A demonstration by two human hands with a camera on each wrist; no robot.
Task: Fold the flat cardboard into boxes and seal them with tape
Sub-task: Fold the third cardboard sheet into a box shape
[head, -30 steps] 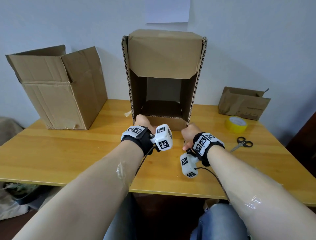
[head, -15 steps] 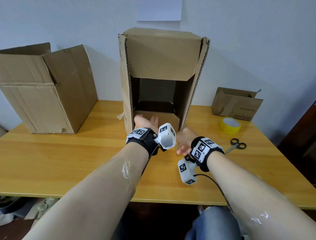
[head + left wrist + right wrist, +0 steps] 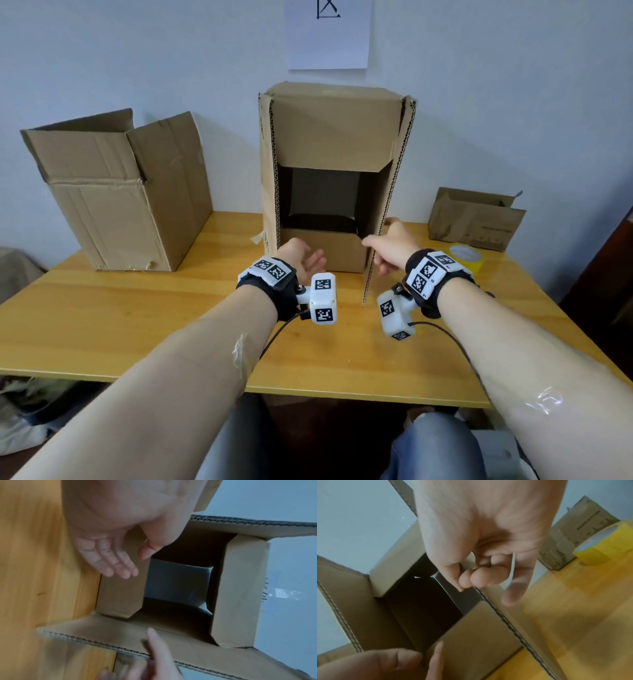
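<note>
A tall cardboard box (image 3: pixel 335 137) lies on its side on the wooden table (image 3: pixel 137 325), its open end facing me. Its top flap is folded down, and its lower flap (image 3: pixel 329 250) is folded up. My left hand (image 3: pixel 305 260) is open, its straight fingers (image 3: pixel 116 566) at the lower flap (image 3: pixel 120 592). My right hand (image 3: pixel 394 246) pinches the corrugated edge of the right side flap (image 3: pixel 370 274), thumb on the inside and fingers outside, as seen in the right wrist view (image 3: pixel 469 582). The left side flap stands outward. A yellow tape roll (image 3: pixel 466 257) lies to the right.
An assembled open box (image 3: pixel 120 192) stands at the table's back left. A small cardboard box (image 3: pixel 476 219) sits at the back right, behind the tape roll (image 3: pixel 604 543). A sheet of paper (image 3: pixel 329 34) hangs on the wall.
My right hand rose from beside the lower flap and took hold of the right side flap's edge. My left hand stays at the lower flap. The head view tilted upward.
</note>
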